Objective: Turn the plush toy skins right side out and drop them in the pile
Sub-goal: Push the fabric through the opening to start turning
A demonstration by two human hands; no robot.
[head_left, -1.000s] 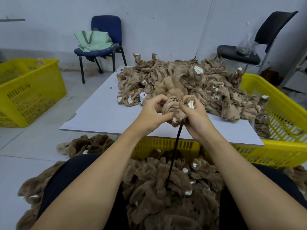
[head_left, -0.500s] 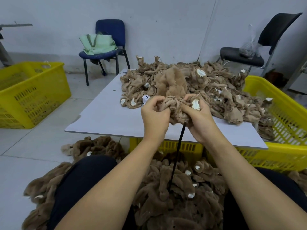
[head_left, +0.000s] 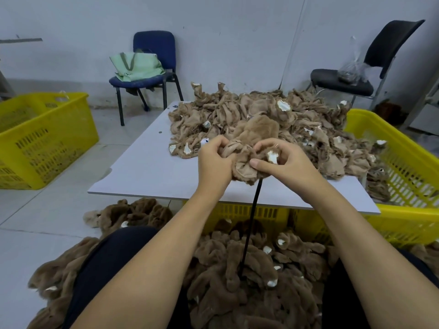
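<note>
Over the near edge of the white table (head_left: 147,176) I hold one plush skin (head_left: 247,153) in both hands. My left hand (head_left: 215,163) grips its left side with the fingers curled into the cloth, and my right hand (head_left: 282,162) pinches the right side, thumb pressed on the smooth tan backing just beside a small white patch. Half of the skin shows its furry face, bulging up behind my fingers, while the part between my hands is bunched with the lining outward. A thin black rod (head_left: 251,224) rises from the heap between my knees and its top end goes into the underside of the skin. Across the far half of the table and along its right edge lies the stack of inside-out skins (head_left: 261,115), pale tan with white patches showing. On the floor below the near edge, around my dark trouser legs, lies the pile of furry brown skins (head_left: 237,281). A yellow crate (head_left: 403,167) stands under and beside the right edge of the table, and another yellow crate (head_left: 42,138) stands well apart to the left. Against the wall stand a blue chair (head_left: 154,48) with a green bag (head_left: 135,66) and a black chair (head_left: 389,39).
</note>
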